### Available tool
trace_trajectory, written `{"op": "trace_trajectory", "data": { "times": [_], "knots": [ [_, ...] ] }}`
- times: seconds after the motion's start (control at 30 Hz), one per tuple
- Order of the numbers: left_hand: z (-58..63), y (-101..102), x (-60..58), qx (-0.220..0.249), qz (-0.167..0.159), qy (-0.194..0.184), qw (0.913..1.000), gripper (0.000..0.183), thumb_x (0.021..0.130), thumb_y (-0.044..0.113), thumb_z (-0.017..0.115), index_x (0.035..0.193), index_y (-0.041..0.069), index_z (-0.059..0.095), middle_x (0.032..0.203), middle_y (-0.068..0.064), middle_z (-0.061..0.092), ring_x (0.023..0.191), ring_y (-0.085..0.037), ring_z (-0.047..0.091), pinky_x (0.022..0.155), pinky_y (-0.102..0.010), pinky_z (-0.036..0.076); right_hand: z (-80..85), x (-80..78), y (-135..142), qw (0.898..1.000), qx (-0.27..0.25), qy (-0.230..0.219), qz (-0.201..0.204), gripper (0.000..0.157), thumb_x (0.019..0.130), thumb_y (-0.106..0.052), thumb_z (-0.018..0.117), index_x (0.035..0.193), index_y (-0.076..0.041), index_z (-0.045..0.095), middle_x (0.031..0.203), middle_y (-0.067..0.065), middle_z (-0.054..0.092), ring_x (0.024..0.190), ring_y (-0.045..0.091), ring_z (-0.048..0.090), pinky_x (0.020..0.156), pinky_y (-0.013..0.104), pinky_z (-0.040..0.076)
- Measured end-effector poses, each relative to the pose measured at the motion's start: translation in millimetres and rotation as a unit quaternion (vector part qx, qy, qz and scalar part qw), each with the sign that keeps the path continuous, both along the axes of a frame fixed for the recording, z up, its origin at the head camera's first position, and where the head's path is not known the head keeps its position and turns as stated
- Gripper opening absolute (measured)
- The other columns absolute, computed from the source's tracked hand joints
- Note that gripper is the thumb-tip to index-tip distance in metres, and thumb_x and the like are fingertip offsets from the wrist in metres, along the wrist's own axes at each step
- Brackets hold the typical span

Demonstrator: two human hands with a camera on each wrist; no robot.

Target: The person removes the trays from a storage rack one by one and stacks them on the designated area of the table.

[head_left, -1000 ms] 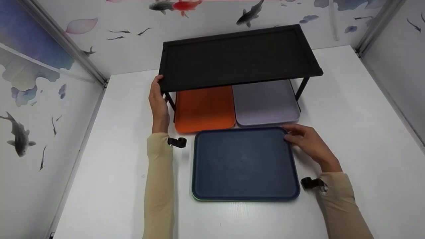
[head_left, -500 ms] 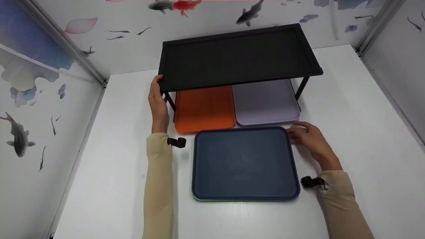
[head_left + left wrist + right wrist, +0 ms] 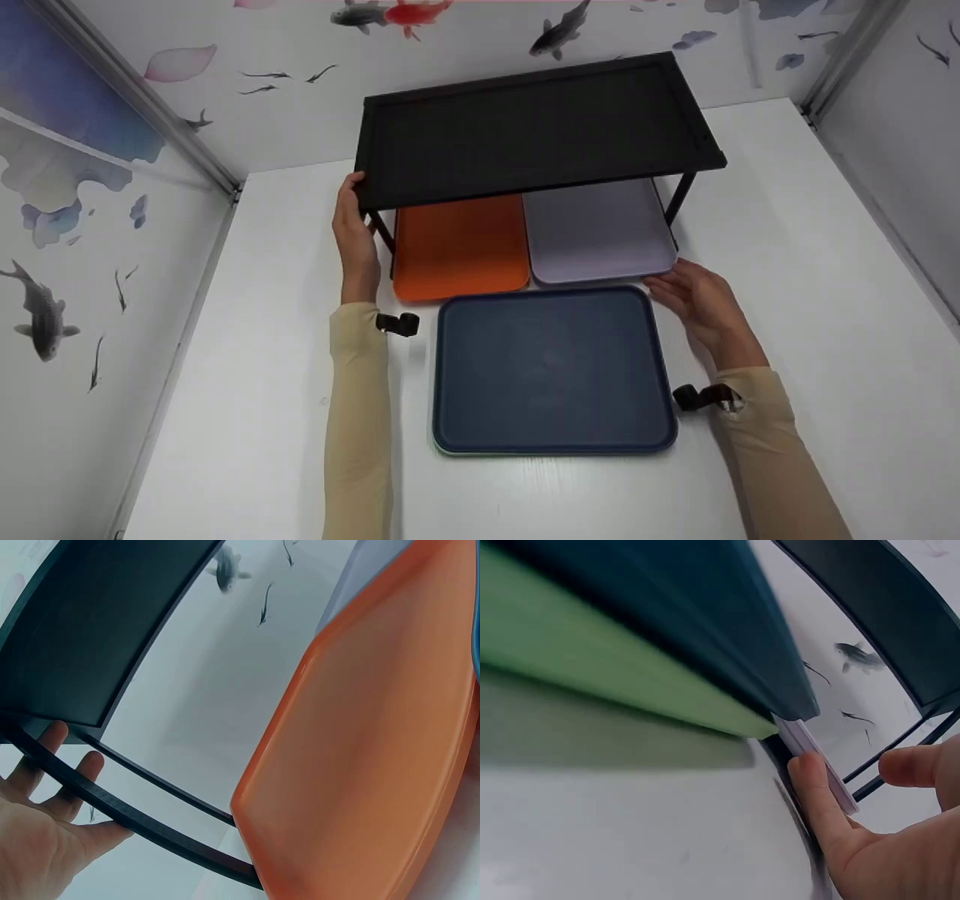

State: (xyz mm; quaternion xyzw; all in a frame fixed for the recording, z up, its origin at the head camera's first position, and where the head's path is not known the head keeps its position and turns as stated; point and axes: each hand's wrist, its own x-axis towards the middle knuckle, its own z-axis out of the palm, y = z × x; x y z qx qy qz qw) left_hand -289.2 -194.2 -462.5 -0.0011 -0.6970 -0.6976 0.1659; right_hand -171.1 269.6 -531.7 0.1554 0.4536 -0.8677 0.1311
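A black rack (image 3: 540, 135) on legs stands at the back of the table. Against its left end rests my left hand (image 3: 356, 244); its fingers (image 3: 52, 736) are spread along the black leg (image 3: 172, 840), one fingertip at the top's edge. Under the rack lie an orange tray (image 3: 461, 255) and, to its right, a light purple tray (image 3: 600, 240), their front parts showing. My right hand (image 3: 709, 304) is at the purple tray's front right corner, one digit extended onto its front edge, another held apart. In front lies a dark blue tray (image 3: 551, 375).
Beneath the blue tray sits a green tray (image 3: 630, 675), its rim showing in the right wrist view. The white table (image 3: 255, 390) is bounded by a patterned back wall (image 3: 465, 45) and side walls.
My right hand has left the blue tray's upper right corner and moved slightly forward to the purple tray's corner. My left hand stays at the rack's left end.
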Motion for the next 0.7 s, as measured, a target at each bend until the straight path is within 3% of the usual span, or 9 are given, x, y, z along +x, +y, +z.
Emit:
{"op": "trace_trajectory", "data": {
  "times": [0.17,0.3,0.4,0.5,0.57,0.7],
  "knots": [
    [0.4,0.3,1.5,-0.008,0.002,-0.003,1.0000,0.045,0.112,0.042,0.030,0.147,0.024,0.052,0.157,0.007,0.044,0.143,-0.013,0.041,0.119,-0.056,0.029,1.1,-5.0,0.1,1.000,-0.018,-0.007,0.006,0.057,0.109,-0.019,0.050,0.158,-0.002,0.026,0.123,0.008,0.064,0.117,0.017,0.065,0.105,0.027,0.049],
    [0.4,-0.8,2.0,-0.009,0.002,-0.006,0.9999,0.045,0.113,0.042,0.030,0.147,0.024,0.052,0.158,0.007,0.043,0.143,-0.013,0.041,0.120,-0.056,0.029,7.8,-11.0,-4.1,1.000,-0.012,-0.015,0.015,0.070,0.109,-0.017,0.048,0.164,-0.005,0.007,0.132,0.008,0.052,0.121,0.016,0.058,0.110,0.026,0.044],
    [-0.2,-1.6,1.5,-0.011,0.002,-0.006,0.9999,0.044,0.112,0.043,0.030,0.146,0.025,0.052,0.157,0.007,0.044,0.142,-0.013,0.041,0.119,-0.056,0.029,16.1,-16.4,-10.0,1.000,-0.004,-0.025,0.007,0.082,0.108,-0.016,0.051,0.164,-0.016,-0.008,0.146,0.011,0.037,0.132,0.017,0.048,0.110,0.025,0.043],
    [-0.5,-1.7,0.8,-0.014,0.001,-0.004,0.9999,0.045,0.112,0.043,0.030,0.146,0.025,0.052,0.157,0.007,0.044,0.142,-0.013,0.042,0.119,-0.055,0.030,25.1,-21.5,-16.7,0.999,-0.005,-0.035,-0.016,0.091,0.105,-0.015,0.056,0.163,-0.028,-0.013,0.158,0.011,0.023,0.144,0.019,0.036,0.109,0.024,0.043],
    [-0.3,-1.4,0.7,-0.012,-0.003,-0.002,0.9999,0.045,0.112,0.043,0.030,0.146,0.025,0.052,0.157,0.006,0.044,0.142,-0.014,0.042,0.119,-0.055,0.030,30.0,-24.6,-20.6,0.999,-0.008,-0.039,-0.034,0.095,0.104,-0.012,0.058,0.163,-0.033,-0.012,0.159,0.009,0.023,0.145,0.019,0.035,0.107,0.024,0.045],
    [0.7,-1.4,1.6,-0.005,-0.007,0.004,1.0000,0.045,0.113,0.042,0.030,0.146,0.023,0.053,0.156,0.005,0.045,0.141,-0.015,0.043,0.118,-0.055,0.030,35.4,-29.7,-27.7,0.998,-0.016,-0.023,-0.057,0.096,0.102,-0.006,0.059,0.164,-0.032,-0.010,0.140,0.005,0.039,0.130,0.017,0.048,0.105,0.027,0.048]
  ]
}}
